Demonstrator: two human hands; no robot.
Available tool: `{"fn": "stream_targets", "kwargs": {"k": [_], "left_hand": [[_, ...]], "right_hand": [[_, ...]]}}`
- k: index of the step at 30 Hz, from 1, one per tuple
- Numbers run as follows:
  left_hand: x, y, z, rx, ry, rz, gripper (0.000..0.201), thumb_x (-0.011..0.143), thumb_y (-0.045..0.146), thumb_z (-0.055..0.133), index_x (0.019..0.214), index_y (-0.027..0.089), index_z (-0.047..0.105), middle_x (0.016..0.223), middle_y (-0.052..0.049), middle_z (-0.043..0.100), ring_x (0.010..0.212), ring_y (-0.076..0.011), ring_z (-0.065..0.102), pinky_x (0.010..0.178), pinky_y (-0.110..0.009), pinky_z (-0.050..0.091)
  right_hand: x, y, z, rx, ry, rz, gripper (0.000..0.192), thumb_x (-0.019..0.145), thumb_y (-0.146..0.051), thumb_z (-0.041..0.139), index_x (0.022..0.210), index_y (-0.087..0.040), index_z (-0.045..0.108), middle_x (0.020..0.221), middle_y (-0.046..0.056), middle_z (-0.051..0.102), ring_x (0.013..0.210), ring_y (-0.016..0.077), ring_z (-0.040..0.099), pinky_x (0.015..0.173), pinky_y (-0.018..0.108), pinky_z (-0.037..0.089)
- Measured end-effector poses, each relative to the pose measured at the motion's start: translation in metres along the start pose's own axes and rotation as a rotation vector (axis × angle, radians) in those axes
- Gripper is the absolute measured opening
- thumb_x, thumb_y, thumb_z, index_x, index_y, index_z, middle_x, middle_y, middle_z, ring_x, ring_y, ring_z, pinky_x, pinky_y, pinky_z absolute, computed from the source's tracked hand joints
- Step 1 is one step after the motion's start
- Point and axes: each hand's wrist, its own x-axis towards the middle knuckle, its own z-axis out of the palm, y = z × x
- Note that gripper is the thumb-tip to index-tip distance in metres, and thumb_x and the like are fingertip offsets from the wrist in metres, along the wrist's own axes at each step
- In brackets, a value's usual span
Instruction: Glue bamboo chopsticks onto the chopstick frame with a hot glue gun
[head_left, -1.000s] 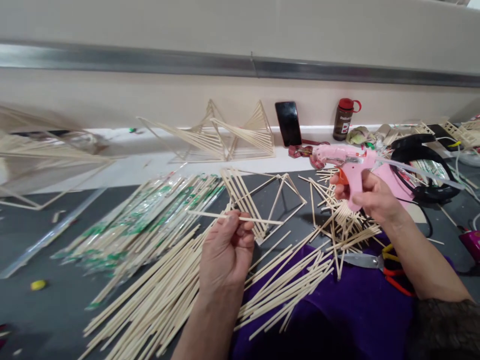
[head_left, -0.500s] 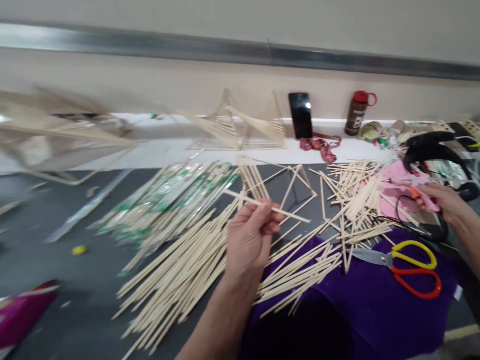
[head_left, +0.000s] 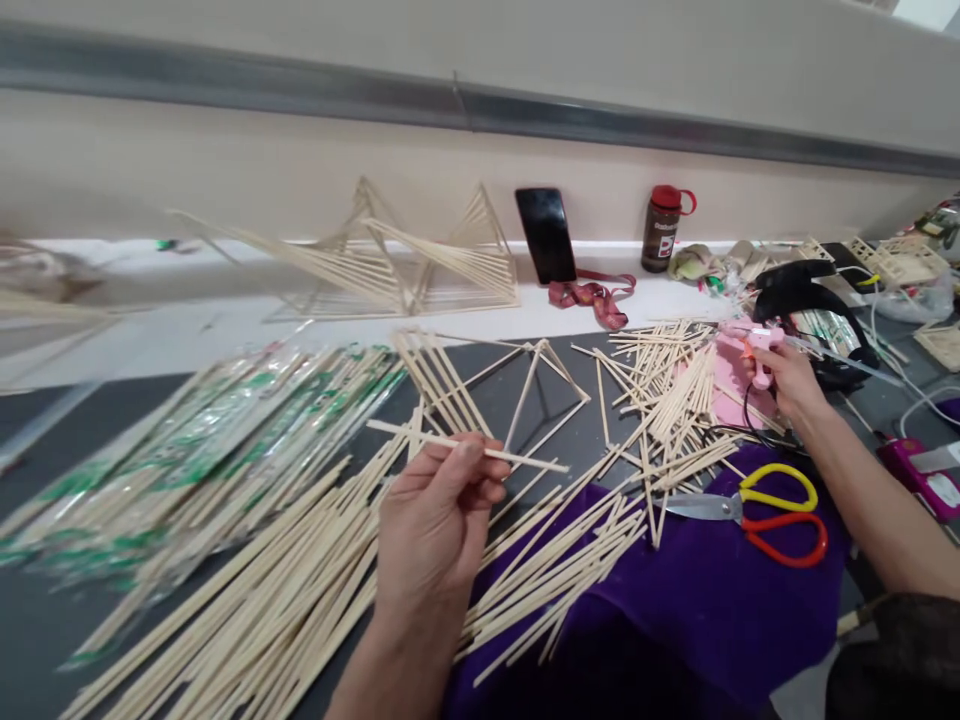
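while pinched: stick (head_left: 465,448), left hand (head_left: 435,520)

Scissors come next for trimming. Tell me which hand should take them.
Right, probably. The right hand rests on the pink glue gun, just beyond the scissors on the purple cloth. The left hand is farther away, pinching a stick.

Green-printed clear plastic sleeves of bamboo sticks (head_left: 187,450): motion-blurred, print unreadable. Pale stick framework at far left (head_left: 45,320): blurred, cut by the frame edge. Brown red-capped bottle (head_left: 664,228): label too small to read.
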Motion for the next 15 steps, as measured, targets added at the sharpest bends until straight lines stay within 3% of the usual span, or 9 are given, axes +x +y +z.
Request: {"fn": "stream_targets", "kwargs": {"k": [8, 15], "left_hand": [[-0.001, -0.005, -0.003, 0.034, -0.047, -0.019, 0.019, 0.057, 0.022, 0.079, 0.063, 0.014, 0.063, 0.058, 0.001, 0.064, 0.044, -0.0065, 0.056, 0.037, -0.011, 0.043], [-0.003, -0.009, 0.001, 0.037, -0.032, -0.01, 0.026, 0.054, 0.026, 0.082, 0.065, 0.013, 0.063, 0.058, 0.001, 0.064, 0.043, -0.0067, 0.056, 0.035, -0.011, 0.039]], "right_hand": [[0.019, 0.011, -0.002, -0.022, 0.012, 0.057, 0.024, 0.061, -0.022, 0.07, 0.08, -0.011, 0.06, 0.061, 0.003, 0.063, 0.051, 0.0104, 0.058, 0.047, 0.021, 0.048], [0.009, -0.004, -0.017, -0.354, -0.074, -0.015, 0.012, 0.067, -0.024, 0.067, 0.073, -0.016, 0.059, 0.058, 0.006, 0.061, 0.047, 0.0154, 0.058, 0.042, 0.025, 0.042]]}}
